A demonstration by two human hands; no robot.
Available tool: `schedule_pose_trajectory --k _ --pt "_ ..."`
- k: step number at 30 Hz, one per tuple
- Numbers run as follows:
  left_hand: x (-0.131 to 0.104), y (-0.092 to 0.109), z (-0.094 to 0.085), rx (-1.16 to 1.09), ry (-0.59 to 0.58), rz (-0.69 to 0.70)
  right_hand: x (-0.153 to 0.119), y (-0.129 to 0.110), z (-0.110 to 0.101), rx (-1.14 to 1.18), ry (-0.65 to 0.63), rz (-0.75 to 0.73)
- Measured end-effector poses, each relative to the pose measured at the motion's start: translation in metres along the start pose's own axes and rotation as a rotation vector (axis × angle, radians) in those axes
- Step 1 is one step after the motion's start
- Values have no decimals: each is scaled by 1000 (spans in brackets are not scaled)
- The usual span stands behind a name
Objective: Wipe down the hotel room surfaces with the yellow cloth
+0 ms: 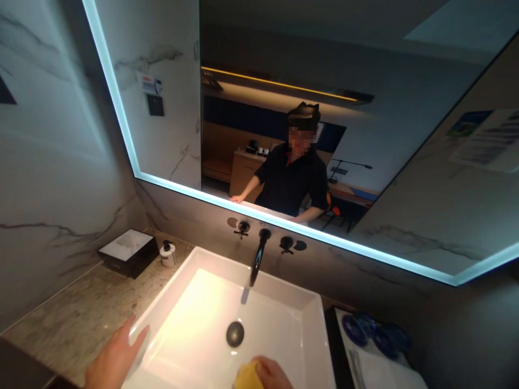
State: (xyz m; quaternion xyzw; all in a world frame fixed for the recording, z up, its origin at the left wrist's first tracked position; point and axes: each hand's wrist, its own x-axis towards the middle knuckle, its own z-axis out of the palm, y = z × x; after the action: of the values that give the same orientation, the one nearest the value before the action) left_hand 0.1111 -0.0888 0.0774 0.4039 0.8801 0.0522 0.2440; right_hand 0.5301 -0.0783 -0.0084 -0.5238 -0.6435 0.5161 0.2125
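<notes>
A white rectangular sink fills the lower middle, with a dark round drain in its floor. My right hand is at the bottom, low over the basin, its fingers closed on a yellow sponge. Part of the sponge is cut off by the lower edge, and I cannot tell whether it touches the basin. At the sink's left rim rests my left hand, thumb and fingers apart. A black spout reaches out from the wall above the basin, between two black cross handles.
Left on the stone counter stand a dark tissue box and a small white pump bottle. To the right, a tray bears blue glasses and white cloth. A lit-edge mirror hangs above, reflecting a person.
</notes>
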Motion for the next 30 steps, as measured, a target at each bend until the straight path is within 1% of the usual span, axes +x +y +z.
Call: schedule_pose_trajectory --k 1,3,4,5,6,7,9,10,11,12,14,17,19,20,21,22,25,26,27,28,29,30 --pt "0 1 -1 -5 -12 -9 13 -20 -14 99 94 -35" --pt "-1 1 -2 -20 -16 -17 50 -68 -48 274 332 -140" --pt "-1 1 -2 -29 -6 -13 72 -94 -66 302 447 -217" --pt "-1 1 -1 -40 10 -8 95 -120 -83 272 562 -302" --pt "-1 0 -1 -51 28 1 119 -144 -97 194 618 -391" --pt "0 -1 0 -63 47 11 141 -164 -108 100 633 -451" --pt "2 -3 1 -82 74 26 177 -193 -117 -46 602 -443" --pt "4 -5 2 -87 82 26 189 -200 -116 -81 581 -421" --pt "5 -6 3 -88 83 24 195 -202 -112 -96 563 -407" --pt "6 -8 4 -87 86 20 196 -201 -106 -94 550 -418" --pt "8 -10 6 -84 96 18 183 -191 -91 -78 517 -496" --pt "8 -10 10 -69 157 70 138 -168 -69 -110 425 -618" --pt "6 -8 13 -54 189 85 105 -152 -56 -157 311 -620" --pt "5 -7 14 -41 200 87 91 -143 -51 -156 262 -593" --pt "4 -7 14 -15 203 89 80 -134 -47 -130 247 -548" --pt "3 -7 14 24 204 100 72 -124 -43 -86 283 -490" --pt "0 -8 11 162 225 149 61 -97 -36 100 551 -251" --pt "-1 -8 12 200 264 157 60 -92 -32 172 598 -173" --pt "-4 -7 14 215 331 174 59 -89 -26 245 603 -112" --pt "-7 -3 18 195 405 214 57 -88 -18 308 580 -72" --pt "-13 2 25 134 446 285 54 -91 -6 356 550 -52" --pt "-21 10 35 23 443 375 50 -96 8 388 527 -49"
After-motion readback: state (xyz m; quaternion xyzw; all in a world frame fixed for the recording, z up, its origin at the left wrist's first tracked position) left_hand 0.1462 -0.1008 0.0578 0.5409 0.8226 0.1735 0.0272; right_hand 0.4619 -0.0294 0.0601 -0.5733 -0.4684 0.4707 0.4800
